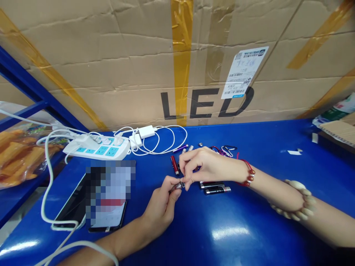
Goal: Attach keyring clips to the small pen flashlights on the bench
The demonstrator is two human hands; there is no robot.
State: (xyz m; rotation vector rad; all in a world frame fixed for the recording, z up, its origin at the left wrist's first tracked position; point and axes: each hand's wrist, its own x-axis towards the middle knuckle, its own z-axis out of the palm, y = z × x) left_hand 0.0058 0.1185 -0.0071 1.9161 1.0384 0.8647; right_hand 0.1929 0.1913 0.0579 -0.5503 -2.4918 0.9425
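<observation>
Both my hands meet over the blue table [249, 221]. My left hand [162, 207] is closed, pinching a small silver cylindrical part [178, 186] between thumb and fingers. My right hand [206, 166], with a red bead bracelet at the wrist, pinches the same part from the other side. Just behind the hands lies a red cylinder [174, 164]. Two black cylinders with silver ends [217, 190] lie right of the hands. Small purple and silver pieces [183, 148] and coloured carabiner clips [226, 149] lie farther back.
A white power strip [97, 147] with plugs, a white charger [146, 131] and looping white cables [163, 142] sit at the back left. Two phones [91, 210] lie at the front left. A big cardboard box marked LED [194, 66] stands behind the table. A bag of orange snacks [19, 155] lies at far left.
</observation>
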